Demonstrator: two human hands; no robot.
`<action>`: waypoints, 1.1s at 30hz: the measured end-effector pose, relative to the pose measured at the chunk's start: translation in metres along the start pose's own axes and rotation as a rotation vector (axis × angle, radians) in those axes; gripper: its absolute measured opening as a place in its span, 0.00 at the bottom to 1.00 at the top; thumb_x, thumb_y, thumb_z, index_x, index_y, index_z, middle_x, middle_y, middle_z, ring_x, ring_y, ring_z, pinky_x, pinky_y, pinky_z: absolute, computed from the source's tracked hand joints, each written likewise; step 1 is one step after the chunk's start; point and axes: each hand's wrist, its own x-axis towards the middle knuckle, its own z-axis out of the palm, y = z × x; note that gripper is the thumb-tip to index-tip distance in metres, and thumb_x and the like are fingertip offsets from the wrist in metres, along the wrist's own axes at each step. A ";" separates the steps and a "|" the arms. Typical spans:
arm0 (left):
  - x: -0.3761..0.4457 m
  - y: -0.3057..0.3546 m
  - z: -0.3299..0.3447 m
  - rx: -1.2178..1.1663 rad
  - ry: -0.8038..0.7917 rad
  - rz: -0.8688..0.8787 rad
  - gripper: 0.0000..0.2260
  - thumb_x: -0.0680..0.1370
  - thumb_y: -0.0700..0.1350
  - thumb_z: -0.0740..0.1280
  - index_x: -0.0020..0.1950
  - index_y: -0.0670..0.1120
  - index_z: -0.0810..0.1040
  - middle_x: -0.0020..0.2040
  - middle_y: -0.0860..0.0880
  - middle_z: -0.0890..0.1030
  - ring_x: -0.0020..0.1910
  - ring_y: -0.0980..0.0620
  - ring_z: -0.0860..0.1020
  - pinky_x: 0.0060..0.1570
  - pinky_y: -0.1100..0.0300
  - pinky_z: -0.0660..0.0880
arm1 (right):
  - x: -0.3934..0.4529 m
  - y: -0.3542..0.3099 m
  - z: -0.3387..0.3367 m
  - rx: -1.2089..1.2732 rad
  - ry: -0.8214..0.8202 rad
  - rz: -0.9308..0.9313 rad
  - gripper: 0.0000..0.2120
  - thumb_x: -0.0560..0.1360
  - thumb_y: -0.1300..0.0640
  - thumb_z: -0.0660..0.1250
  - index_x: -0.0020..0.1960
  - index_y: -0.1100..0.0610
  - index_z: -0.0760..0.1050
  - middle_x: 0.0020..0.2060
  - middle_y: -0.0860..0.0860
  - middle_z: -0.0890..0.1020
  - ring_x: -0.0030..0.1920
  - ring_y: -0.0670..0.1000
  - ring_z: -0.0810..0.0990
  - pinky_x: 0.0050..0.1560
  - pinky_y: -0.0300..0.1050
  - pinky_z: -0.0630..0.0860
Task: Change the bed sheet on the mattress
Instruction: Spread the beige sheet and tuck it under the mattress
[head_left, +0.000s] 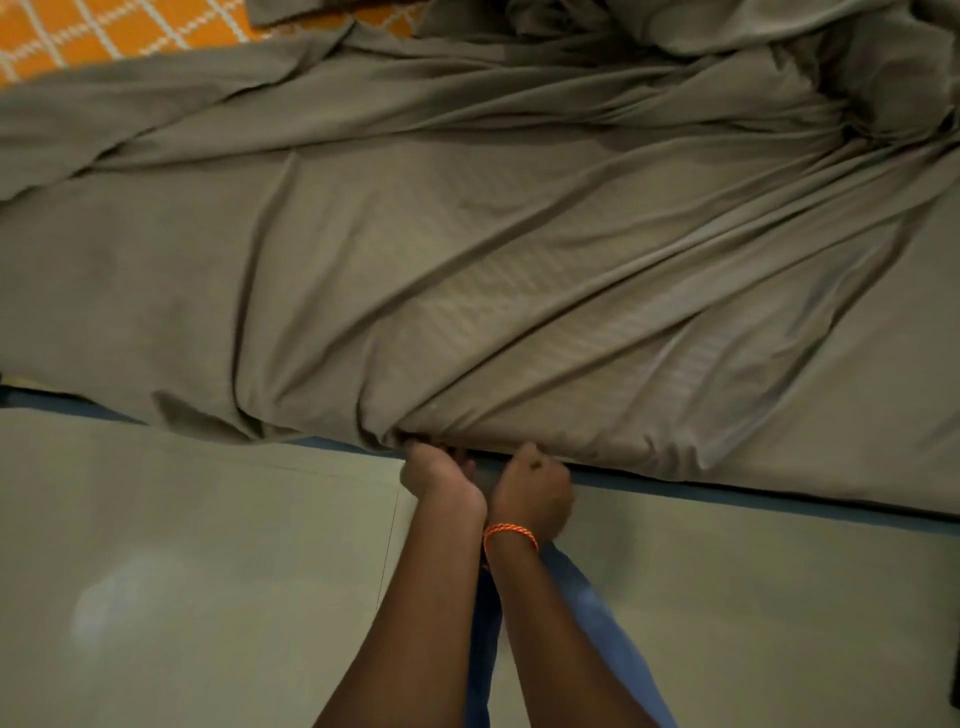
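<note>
Forearms: two bare forearms (447, 613) at bottom centre, side by side.
Left hand (441, 475): fingers curled, gripping sheet hem.
Right hand (535, 493): fisted at the hem; orange braided wristband (510, 534); whether it grips the sheet, cannot tell.
Sheet: grey-brown crumpled fabric bed sheet (467, 270), directly above both hands, spread left-right across the frame.
Mattress: blue-edged mattress (753, 493), edge just beside both hands.
Floor: pale tiled floor (182, 545), lower frame.

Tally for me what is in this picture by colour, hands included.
Grey-brown: 1, the bed sheet, bunched at the near edge where the left hand and right hand grip it
Orange: 2, the patterned cloth and the wrist thread
Hands: 2
Total: 5
</note>
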 end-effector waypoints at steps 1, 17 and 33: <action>0.017 0.002 0.000 -0.020 0.079 0.120 0.13 0.83 0.48 0.58 0.55 0.41 0.78 0.58 0.38 0.83 0.46 0.43 0.82 0.44 0.49 0.78 | -0.007 -0.007 -0.003 -0.138 0.059 -0.116 0.24 0.77 0.48 0.54 0.43 0.61 0.84 0.35 0.62 0.82 0.40 0.65 0.80 0.36 0.50 0.65; 0.047 0.173 0.031 0.594 0.030 1.098 0.18 0.73 0.40 0.71 0.62 0.53 0.81 0.64 0.49 0.76 0.62 0.43 0.77 0.66 0.42 0.74 | -0.037 -0.132 0.081 -0.130 -0.489 -0.868 0.16 0.80 0.60 0.63 0.67 0.53 0.78 0.60 0.48 0.79 0.55 0.46 0.79 0.53 0.41 0.76; 0.144 0.412 -0.029 1.047 0.289 1.475 0.28 0.78 0.65 0.68 0.73 0.53 0.71 0.77 0.46 0.68 0.77 0.42 0.65 0.81 0.39 0.53 | -0.117 -0.301 0.259 -0.429 -0.176 -0.514 0.20 0.83 0.42 0.62 0.57 0.58 0.78 0.56 0.61 0.83 0.57 0.64 0.80 0.51 0.54 0.75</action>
